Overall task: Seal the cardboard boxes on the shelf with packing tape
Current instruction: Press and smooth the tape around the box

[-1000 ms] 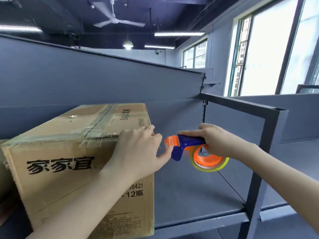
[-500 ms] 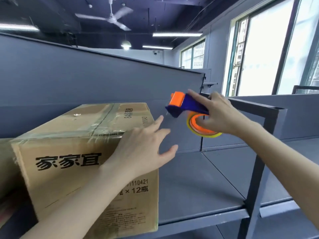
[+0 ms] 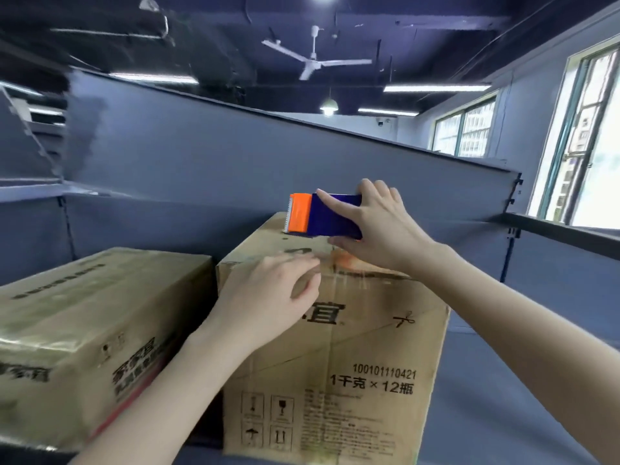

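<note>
Cardboard, brown: 1 cardboard box [image 3: 335,357], stood on the grey shelf [image 3: 503,414]. Its front is printed with "1千克×12瓶" and 4 handling symbols, and its top front edge lies directly under the left fingertips.

Left hand [image 3: 268,297]: the fingers are laid nearly straight and flat over that edge; nothing is gripped.

Tape dispenser [image 3: 323,214], blue body with an orange toothed head: it is held over the box top, just beyond the left fingertips. The orange head is pointed away from the right palm, toward the left.

Right hand [image 3: 379,229]: the dispenser is clasped, with the index finger laid along the blue body and the thumb tucked beneath. A patch of orange is glimpsed under the thumb. Whether the teeth touch the cardboard cannot be told.

Second cardboard box [image 3: 94,313]: set to the left of the left wrist, just beside the cardboard box, and blurred.

Ceiling fan [image 3: 313,58], 3 blades: seen high above both hands.
</note>
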A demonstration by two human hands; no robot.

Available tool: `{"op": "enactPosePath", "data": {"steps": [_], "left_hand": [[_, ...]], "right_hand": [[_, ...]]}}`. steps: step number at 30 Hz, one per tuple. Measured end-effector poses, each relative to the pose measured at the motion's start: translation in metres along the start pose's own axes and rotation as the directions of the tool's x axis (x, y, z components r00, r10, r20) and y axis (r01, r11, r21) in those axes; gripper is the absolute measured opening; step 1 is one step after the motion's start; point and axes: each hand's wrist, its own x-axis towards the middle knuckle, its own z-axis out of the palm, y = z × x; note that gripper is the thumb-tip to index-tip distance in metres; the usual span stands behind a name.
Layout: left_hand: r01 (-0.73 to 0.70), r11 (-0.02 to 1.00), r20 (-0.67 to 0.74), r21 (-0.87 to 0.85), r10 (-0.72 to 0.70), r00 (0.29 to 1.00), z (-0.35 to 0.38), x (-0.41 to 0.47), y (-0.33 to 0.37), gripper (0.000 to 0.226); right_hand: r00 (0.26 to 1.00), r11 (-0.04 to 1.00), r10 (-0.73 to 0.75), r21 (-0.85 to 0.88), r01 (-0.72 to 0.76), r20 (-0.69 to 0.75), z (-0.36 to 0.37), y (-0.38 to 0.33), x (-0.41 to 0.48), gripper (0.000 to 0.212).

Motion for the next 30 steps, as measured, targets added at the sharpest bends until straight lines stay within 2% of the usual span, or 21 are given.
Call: {"op": "enactPosePath", "data": {"steps": [4, 8, 11, 12, 14, 17, 20, 23, 25, 30], "left_hand": [[-0.032, 0.999, -0.023, -0.031, 0.031, 0.999, -0.004, -0.003, -0.013, 0.033], [-0.006, 0.998, -0.055, -0.057, 0.003, 0.998, -0.014, -0.002, -0.03, 0.024], [0.058, 0.994, -0.037, -0.093, -0.062, 0.997, -0.023, -0.005, -0.05, 0.024], [0.084, 0.99, -0.035, -0.114, -0.088, 0.995, -0.026, -0.006, -0.057, 0.024], [0.136, 0.977, -0.04, -0.166, -0.144, 0.989, -0.031, -0.009, -0.07, 0.024], [0.212, 0.957, -0.089, -0.198, -0.233, 0.968, -0.037, -0.013, -0.083, 0.025], [0.26, 0.951, -0.108, -0.164, -0.28, 0.954, -0.036, -0.017, -0.088, 0.032], [0.28, 0.953, -0.013, -0.118, -0.283, 0.959, -0.031, -0.018, -0.086, 0.038], [0.249, 0.961, -0.006, -0.117, -0.252, 0.968, -0.027, -0.019, -0.087, 0.035], [0.215, 0.944, -0.062, -0.249, -0.238, 0.969, -0.029, -0.021, -0.091, 0.029]], "right_hand": [[1.0, 1.0, -0.024, -0.017, 0.024, 0.013, 0.007, -0.022, 0.007, 0.065], [0.996, 0.995, 0.01, 0.099, -0.019, 0.09, 0.0, -0.029, 0.001, 0.056], [0.998, 0.999, -0.038, 0.032, 0.037, 0.046, -0.006, -0.03, -0.012, 0.047], [0.997, 0.995, -0.075, 0.067, 0.075, -0.005, -0.01, -0.034, -0.016, 0.044], [0.99, 0.957, -0.129, 0.256, 0.139, -0.055, -0.017, -0.043, -0.021, 0.037], [0.982, 0.866, -0.189, 0.476, 0.154, 0.025, -0.016, -0.059, -0.019, 0.034], [0.966, 0.827, -0.249, 0.532, 0.179, 0.062, -0.01, -0.076, -0.003, 0.032], [0.95, 0.787, -0.292, 0.592, 0.173, 0.11, -0.004, -0.094, 0.013, 0.035], [0.945, 0.774, -0.296, 0.615, 0.151, 0.141, -0.001, -0.106, 0.022, 0.038], [0.946, 0.789, -0.277, 0.603, 0.123, 0.17, 0.006, -0.122, 0.034, 0.039]]}}
